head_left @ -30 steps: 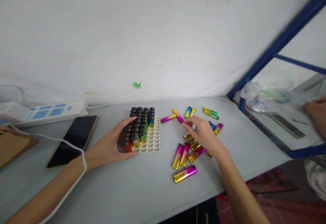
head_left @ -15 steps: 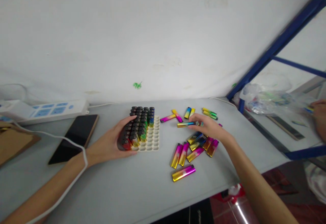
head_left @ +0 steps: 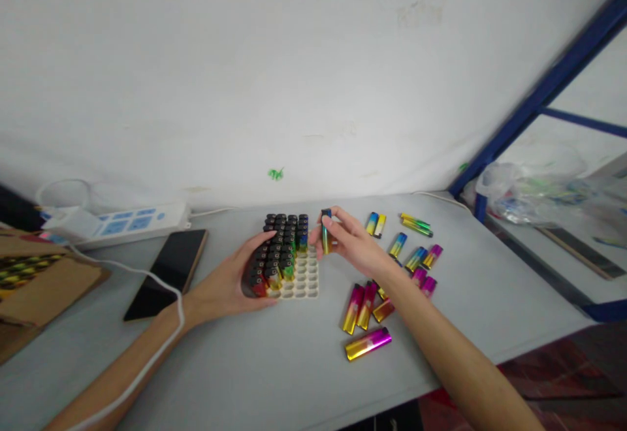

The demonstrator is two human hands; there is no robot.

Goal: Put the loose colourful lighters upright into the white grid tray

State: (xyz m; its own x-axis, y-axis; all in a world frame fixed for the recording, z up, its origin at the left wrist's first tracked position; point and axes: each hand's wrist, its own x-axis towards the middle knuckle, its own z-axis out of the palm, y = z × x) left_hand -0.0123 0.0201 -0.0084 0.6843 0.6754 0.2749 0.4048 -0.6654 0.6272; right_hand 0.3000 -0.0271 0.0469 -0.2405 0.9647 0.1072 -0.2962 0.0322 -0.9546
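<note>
My left hand (head_left: 230, 281) is wrapped round the left side of a white tray (head_left: 306, 281) with rows of holes. Black-topped lighters (head_left: 279, 245) stand upright in its left rows, while the holes at the right and near right show bare. In my right hand (head_left: 350, 238) a blue, green and gold lighter (head_left: 326, 234) is pinched between thumb and fingers. It is upright, just beside the tray's far right corner. Loose shiny lighters, such as a pink and gold lighter (head_left: 367, 344), lie scattered to the right, some behind my right forearm.
A phone (head_left: 166, 274) and a white power strip (head_left: 134, 222) lie at the left, near an open cardboard box (head_left: 53, 290). A white cable (head_left: 157, 346) crosses my left forearm. Blue metal framing (head_left: 519, 127) and plastic bags (head_left: 533, 192) stand at the right.
My right hand has moved left from the loose lighters to the tray's edge, and the lighter in it has turned from lying flat to upright. The view has shifted slightly left.
</note>
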